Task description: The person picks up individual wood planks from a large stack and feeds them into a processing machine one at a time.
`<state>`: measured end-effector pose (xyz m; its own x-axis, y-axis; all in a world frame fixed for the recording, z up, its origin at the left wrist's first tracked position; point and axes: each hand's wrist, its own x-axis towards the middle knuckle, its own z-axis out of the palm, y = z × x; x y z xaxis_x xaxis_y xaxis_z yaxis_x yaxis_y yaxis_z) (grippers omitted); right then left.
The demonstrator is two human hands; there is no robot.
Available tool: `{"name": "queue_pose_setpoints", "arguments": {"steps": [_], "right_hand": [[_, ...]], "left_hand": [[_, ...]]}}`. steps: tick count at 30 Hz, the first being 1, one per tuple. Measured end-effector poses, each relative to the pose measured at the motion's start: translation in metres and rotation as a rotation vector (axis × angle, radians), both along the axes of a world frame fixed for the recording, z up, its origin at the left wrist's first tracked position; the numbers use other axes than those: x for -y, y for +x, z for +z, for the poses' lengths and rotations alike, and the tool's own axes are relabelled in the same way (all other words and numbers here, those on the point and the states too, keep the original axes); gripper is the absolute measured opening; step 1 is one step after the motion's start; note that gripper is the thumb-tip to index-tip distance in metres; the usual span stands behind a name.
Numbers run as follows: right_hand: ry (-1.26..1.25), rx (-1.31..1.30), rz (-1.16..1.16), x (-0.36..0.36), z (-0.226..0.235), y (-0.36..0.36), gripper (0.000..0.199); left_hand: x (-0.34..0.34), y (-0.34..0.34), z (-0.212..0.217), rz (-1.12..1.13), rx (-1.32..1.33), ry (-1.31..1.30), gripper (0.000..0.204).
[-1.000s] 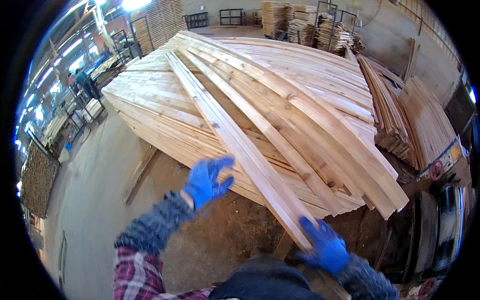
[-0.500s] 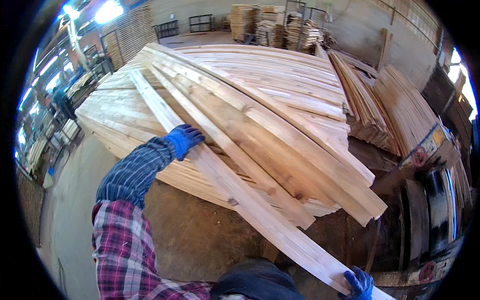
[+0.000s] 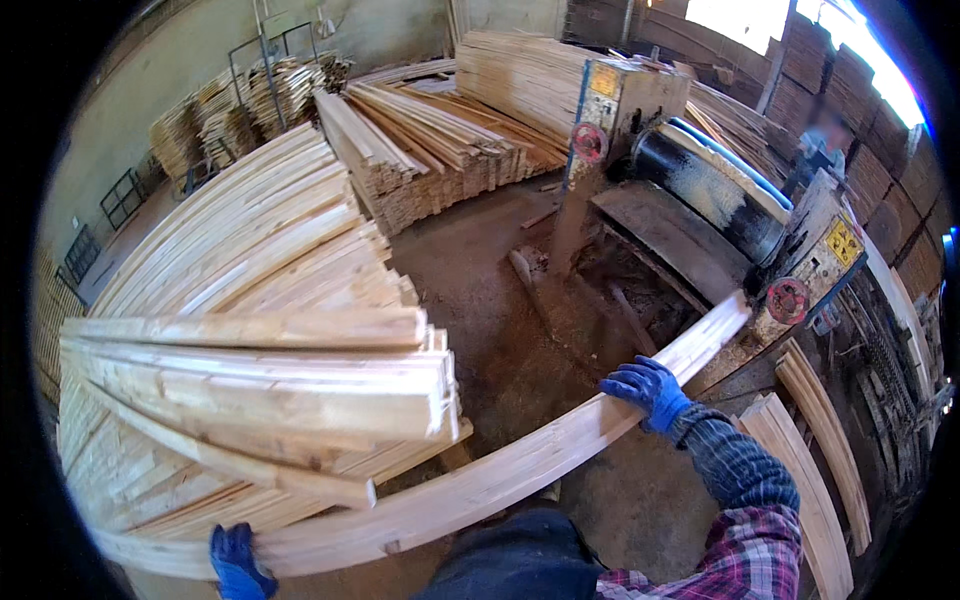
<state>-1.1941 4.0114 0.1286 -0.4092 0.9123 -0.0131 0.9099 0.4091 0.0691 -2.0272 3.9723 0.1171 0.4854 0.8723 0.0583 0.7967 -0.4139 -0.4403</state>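
Note:
A long pale wooden board [image 3: 520,468] stretches across in front of me, bent in looks by the lens. My right hand [image 3: 648,392], in a blue glove, is closed over it toward its right end, fingers across the top face. My left hand [image 3: 240,562], also blue-gloved, grips the board near its left part; its fingertips show and the rest is partly cut off by the lower edge. The board's right end lies beside the front of a machine with a dark roller [image 3: 700,190] and a flat metal bed [image 3: 675,235].
A big stack of planks [image 3: 260,240] fills the left, with loose thick boards [image 3: 260,385] on top. Another plank pile [image 3: 450,160] stands behind. More boards [image 3: 800,495] lean at lower right. A person [image 3: 820,150] is far off beyond the machine.
My view has turned to the right, bringing the machine into sight. The board has swung round with both hands on it, its right end now by the machine.

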Motion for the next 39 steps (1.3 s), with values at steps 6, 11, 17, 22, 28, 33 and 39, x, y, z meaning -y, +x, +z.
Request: {"name": "queue_pose_setpoints", "arguments": {"steps": [6,11,17,22,28,33,39], "right_hand": [[0.123,0.107,-0.116,-0.056,-0.046,0.096,0.082],[0.217,-0.012,-0.131,-0.111,-0.082,0.136,0.079],[0.113,-0.336,0.175,-0.132,-0.106,0.126,0.089],[-0.004,-0.365,0.46,-0.126,-0.126,0.04,0.073],[-0.199,-0.386,0.538,-0.164,-0.117,0.087,0.08],[-0.244,-0.347,0.463,-0.186,-0.091,0.142,0.097],[0.121,-0.302,0.248,-0.197,-0.103,0.202,0.068]], "left_hand": [[0.012,0.177,-0.021,0.178,0.319,-0.349,0.088],[-0.038,0.359,-0.049,0.134,0.469,-0.378,0.083],[-0.097,0.527,-0.07,0.181,0.65,-0.525,0.097],[-0.106,0.601,-0.099,0.235,0.58,-0.513,0.093],[-0.106,0.611,-0.082,0.006,0.717,-0.364,0.1],[-0.075,0.461,-0.092,0.19,0.504,-0.359,0.108],[-0.061,0.329,-0.1,0.458,0.322,-0.443,0.107]]}}
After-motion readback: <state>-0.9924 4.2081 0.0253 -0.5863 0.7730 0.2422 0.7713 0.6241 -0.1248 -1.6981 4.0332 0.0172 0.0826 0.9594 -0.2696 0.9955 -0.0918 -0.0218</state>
